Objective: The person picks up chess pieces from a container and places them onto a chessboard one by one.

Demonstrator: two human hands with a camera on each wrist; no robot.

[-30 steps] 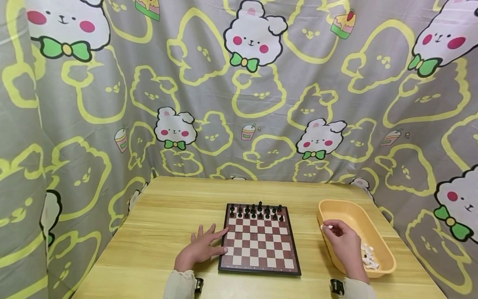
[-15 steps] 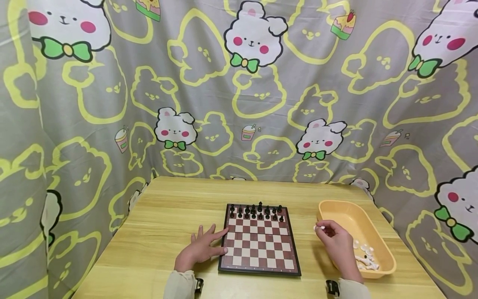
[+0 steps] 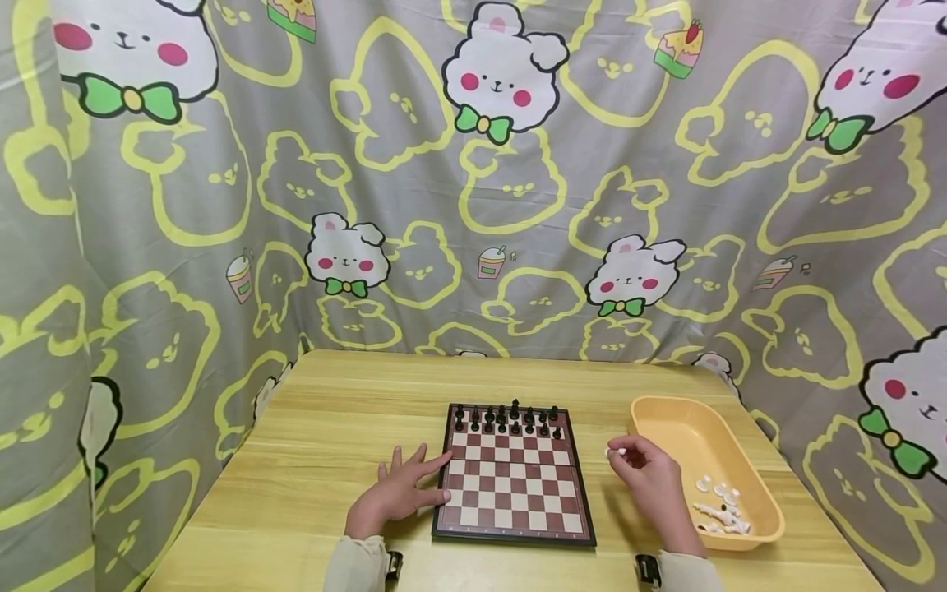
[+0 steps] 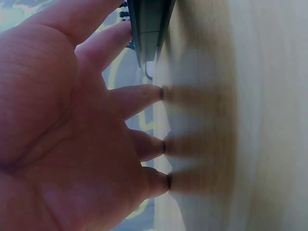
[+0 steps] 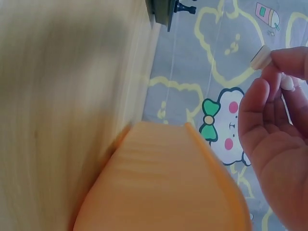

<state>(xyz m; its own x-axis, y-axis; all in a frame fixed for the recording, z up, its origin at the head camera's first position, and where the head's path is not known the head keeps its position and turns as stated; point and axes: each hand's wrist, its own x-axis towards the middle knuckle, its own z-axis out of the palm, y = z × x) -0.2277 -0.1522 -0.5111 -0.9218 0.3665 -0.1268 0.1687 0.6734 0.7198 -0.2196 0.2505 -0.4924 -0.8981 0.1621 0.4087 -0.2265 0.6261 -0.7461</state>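
Note:
A folding chessboard (image 3: pixel 510 493) lies on the table, with black chess pieces (image 3: pixel 503 419) standing in two rows at its far end. My left hand (image 3: pixel 395 497) rests at the board's left edge, fingers spread; thumb and index finger reach the edge. In the left wrist view its other fingertips (image 4: pixel 156 147) are down on the wood. Between thumb and fingers my right hand (image 3: pixel 651 485) pinches a white chess piece (image 5: pixel 261 58), raised in the gap between board and tub. Its flat base points outward, and a rounded white end shows among the fingers.
An orange plastic tub (image 3: pixel 695 423) stands right of the board, with several white chess pieces (image 3: pixel 725 518) lying in its near end. Its side wall is close to the right wrist. A patterned curtain (image 3: pixel 473 205) hangs behind and beside the wooden table (image 3: pixel 296 460).
My right hand has moved left from over the tub's rim toward the board, carrying the white chess piece. More white pieces in the tub are uncovered. My left hand stays put.

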